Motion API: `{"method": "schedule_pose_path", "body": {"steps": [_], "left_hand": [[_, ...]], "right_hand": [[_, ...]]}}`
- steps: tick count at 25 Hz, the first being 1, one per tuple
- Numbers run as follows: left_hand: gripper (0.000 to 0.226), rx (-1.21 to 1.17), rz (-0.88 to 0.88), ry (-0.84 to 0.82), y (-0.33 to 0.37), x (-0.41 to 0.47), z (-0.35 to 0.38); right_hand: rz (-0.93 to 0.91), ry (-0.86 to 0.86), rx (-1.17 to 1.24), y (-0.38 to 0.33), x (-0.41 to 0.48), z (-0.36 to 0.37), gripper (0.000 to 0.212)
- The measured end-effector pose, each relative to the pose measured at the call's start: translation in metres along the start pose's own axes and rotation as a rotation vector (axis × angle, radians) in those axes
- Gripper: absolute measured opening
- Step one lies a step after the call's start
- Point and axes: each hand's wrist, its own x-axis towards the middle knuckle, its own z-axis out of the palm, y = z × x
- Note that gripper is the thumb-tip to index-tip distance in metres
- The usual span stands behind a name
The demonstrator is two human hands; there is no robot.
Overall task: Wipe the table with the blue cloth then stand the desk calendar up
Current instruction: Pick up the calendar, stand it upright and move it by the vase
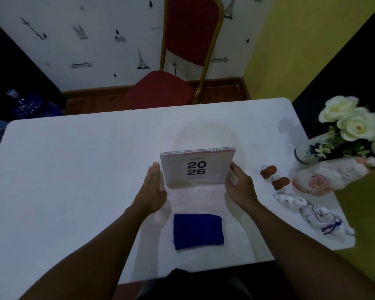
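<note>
White spiral-bound desk calendar [197,167], cover printed "2026", stands upright at table centre on the white rectangular tabletop [74,169]. Left hand [153,190] at the calendar's 9 o'clock edge, flat, fingers straight and pressed together, just beside or touching the card (cannot tell which). Right hand [239,185] at 3 o'clock, fingers curled against that edge, thumb on the front face. Folded dark-blue square cloth [198,231] lies flat at 6 o'clock of the calendar, apart from both hands. Ceramic vase of white roses [353,124] at 3 o'clock table edge.
</note>
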Motion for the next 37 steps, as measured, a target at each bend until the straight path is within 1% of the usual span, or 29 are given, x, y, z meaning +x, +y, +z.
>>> {"method": "schedule_pose_path", "body": {"steps": [2,3,5,7,10,12,16,19,22,26,31,37], "left_hand": [[0.081,-0.174,0.123,0.079,0.020,-0.009,-0.010],[0.081,-0.251,0.151,0.076,0.030,-0.014,-0.015],[0.084,-0.387,0.146,0.021,0.045,-0.023,-0.021],[0.089,-0.463,0.139,0.005,0.050,-0.030,-0.022],[0.093,-0.533,0.101,0.016,0.051,-0.031,-0.019],[0.092,-0.566,0.084,0.030,0.051,-0.029,-0.014],[0.091,-0.586,0.075,0.084,0.056,-0.022,-0.011],[0.088,-0.546,0.101,0.095,0.068,-0.006,-0.012],[0.091,-0.507,0.127,0.058,0.094,0.018,-0.013],[0.092,-0.479,0.169,-0.016,0.140,0.054,-0.005],[0.097,-0.465,0.216,-0.060,0.195,0.093,0.016],[0.093,-0.515,0.161,-0.072,0.221,0.126,0.043]], "right_hand": [[0.019,0.064,0.100,-0.012,-0.005,0.010,0.072],[0.025,0.089,0.167,-0.019,-0.008,0.014,0.075],[0.034,0.130,0.284,-0.031,-0.012,0.021,0.079],[0.038,0.153,0.354,-0.040,-0.014,0.026,0.079],[0.060,0.154,0.366,-0.044,-0.013,0.027,0.073],[0.075,0.133,0.361,-0.043,-0.010,0.023,0.070],[0.097,0.103,0.386,-0.044,-0.006,0.014,0.070],[0.094,0.121,0.422,-0.048,0.000,-0.001,0.070],[0.088,0.176,0.453,-0.048,0.010,-0.027,0.070],[0.132,0.300,0.411,-0.041,0.024,-0.071,0.069],[0.160,0.434,0.542,-0.014,0.041,-0.112,0.068],[0.220,0.470,0.552,0.007,0.049,-0.127,0.072]]}}
